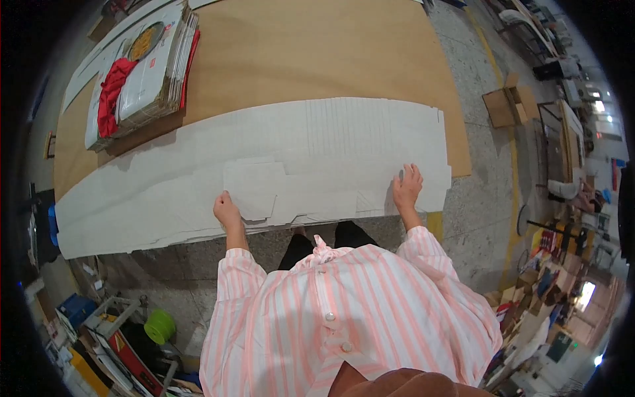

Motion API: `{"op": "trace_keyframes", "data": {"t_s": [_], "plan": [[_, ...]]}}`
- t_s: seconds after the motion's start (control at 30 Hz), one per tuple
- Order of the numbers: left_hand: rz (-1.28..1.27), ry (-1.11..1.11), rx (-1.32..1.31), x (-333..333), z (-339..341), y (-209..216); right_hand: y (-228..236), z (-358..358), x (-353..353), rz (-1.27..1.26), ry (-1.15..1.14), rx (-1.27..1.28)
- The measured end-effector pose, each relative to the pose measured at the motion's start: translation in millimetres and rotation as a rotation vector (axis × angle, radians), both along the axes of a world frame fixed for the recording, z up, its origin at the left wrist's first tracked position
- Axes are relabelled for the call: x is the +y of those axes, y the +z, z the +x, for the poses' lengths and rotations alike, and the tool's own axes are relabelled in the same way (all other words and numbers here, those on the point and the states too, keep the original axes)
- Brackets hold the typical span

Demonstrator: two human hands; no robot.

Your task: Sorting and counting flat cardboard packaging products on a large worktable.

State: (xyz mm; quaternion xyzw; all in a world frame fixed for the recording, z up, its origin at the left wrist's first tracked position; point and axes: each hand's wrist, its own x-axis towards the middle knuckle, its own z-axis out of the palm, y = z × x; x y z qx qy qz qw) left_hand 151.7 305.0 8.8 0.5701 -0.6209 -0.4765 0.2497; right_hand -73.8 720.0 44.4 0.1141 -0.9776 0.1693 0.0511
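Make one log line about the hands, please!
left hand: near smaller pale piece | right hand: at right end of large pale sheet | far left: stacked flattened cartons

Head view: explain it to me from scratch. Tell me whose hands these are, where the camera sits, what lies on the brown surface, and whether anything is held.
There is no machine here: a person works with two bare hands. The one picture comes from a wide fisheye camera worn on the head, looking down, so straight edges bend.

On the brown surface lie a long whitish cardboard sheet and, at far left, a stack of flat cartons. The left hand is at a smaller cardboard piece; the right hand is over the sheet's right part. Whether either grips anything, I cannot tell.
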Motion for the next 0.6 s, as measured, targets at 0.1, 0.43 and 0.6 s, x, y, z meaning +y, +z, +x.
{"op": "trace_keyframes", "data": {"t_s": [0.1,0.43,0.6], "plan": [[-0.036,-0.038,-0.034,-1,-1,0,-6,7,-5,0.036,-0.057,0.026],[-0.974,-0.493,-0.212,13,-8,59,-27,14,-2,0.139,-0.135,0.08],[-0.763,-1.152,-0.218,36,-41,53,-22,13,-2,0.129,-0.191,0.028]]}}
